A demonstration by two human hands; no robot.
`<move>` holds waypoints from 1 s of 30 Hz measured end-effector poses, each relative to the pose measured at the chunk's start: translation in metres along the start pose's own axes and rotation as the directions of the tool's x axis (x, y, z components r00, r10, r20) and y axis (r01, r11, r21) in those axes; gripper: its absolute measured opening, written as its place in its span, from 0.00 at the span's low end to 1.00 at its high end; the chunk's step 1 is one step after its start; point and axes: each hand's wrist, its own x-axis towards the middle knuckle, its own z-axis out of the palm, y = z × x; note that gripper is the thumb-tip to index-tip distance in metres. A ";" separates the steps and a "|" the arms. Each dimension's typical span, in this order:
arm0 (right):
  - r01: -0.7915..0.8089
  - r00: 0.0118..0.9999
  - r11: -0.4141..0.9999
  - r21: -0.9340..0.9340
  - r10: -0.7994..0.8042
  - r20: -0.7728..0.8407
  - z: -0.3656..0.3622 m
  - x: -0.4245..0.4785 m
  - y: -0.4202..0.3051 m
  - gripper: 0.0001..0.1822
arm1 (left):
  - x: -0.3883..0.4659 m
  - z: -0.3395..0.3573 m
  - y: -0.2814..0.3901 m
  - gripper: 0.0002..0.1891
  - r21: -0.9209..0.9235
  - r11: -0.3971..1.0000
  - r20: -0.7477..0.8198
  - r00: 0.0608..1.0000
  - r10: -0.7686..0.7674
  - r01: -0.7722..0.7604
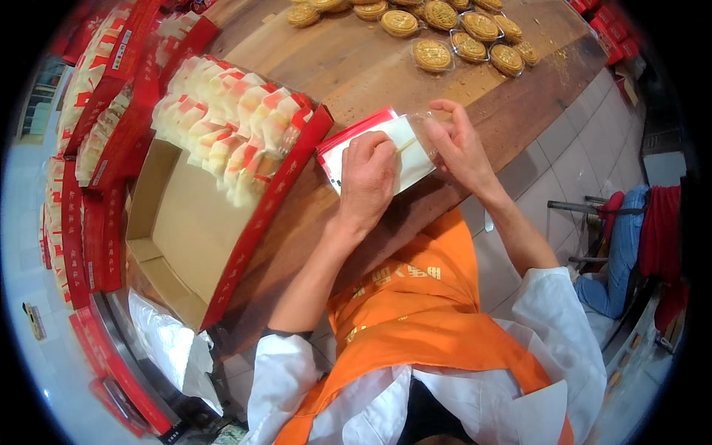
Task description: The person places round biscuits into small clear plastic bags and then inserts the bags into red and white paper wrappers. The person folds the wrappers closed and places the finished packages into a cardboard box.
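My left hand (pixel 369 181) lies with curled fingers on a stack of red and white packaging bags (pixel 409 171) at the table's near edge. At the right end of the stack, my right hand (pixel 459 146) has thumb and fingers at the clear plastic edge of the top bag; whether it pinches the film is hard to tell. To the left stands a red cardboard box (pixel 267 214), its back part filled with rows of wrapped pastries (pixel 233 119). Round pastries (pixel 432 54), several in clear plastic trays, lie beyond my hands.
More red boxes (pixel 105 130) of wrapped pastries are stacked at the far left. Crumbs lie on the wooden table (pixel 356 78). Silver foil (pixel 172 345) hangs by the lower left. At the right are a metal-legged stool (pixel 573 207) and a person's leg in jeans (pixel 626 245).
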 end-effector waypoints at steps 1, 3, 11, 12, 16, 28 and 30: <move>-0.007 1.000 1.000 0.016 0.007 0.014 -0.001 -0.002 -0.003 0.19 | 0.001 -0.001 0.001 0.08 -0.012 1.000 0.008 1.000 -0.009 0.009; -0.020 0.999 0.999 0.049 0.018 0.043 -0.002 -0.004 -0.008 0.17 | 0.004 -0.005 0.004 0.07 -0.084 0.996 0.025 0.999 -0.040 0.042; 0.692 0.713 0.601 -0.401 -0.481 0.510 -0.016 -0.034 -0.051 0.12 | 0.015 -0.056 0.036 0.01 -0.733 0.611 0.206 0.954 -0.220 0.299; 0.760 0.650 0.497 -0.419 -0.569 0.504 -0.014 -0.030 -0.055 0.13 | 0.015 -0.057 0.038 0.03 -0.756 0.603 0.197 0.967 -0.161 0.254; 0.826 0.543 0.319 -0.465 -0.672 0.503 0.015 -0.038 -0.097 0.11 | 0.016 -0.088 0.061 0.22 -0.729 0.539 0.298 0.904 -0.306 0.422; 0.937 0.348 0.276 -0.215 -0.800 0.489 0.198 0.089 -0.172 0.19 | -0.001 -0.278 -0.084 0.14 -0.331 0.935 -0.664 0.672 -0.328 0.129; 0.938 0.338 0.212 -0.273 -0.723 0.602 0.238 0.137 -0.164 0.23 | -0.011 -0.292 -0.130 0.15 -0.436 0.851 -0.666 0.531 -0.524 0.292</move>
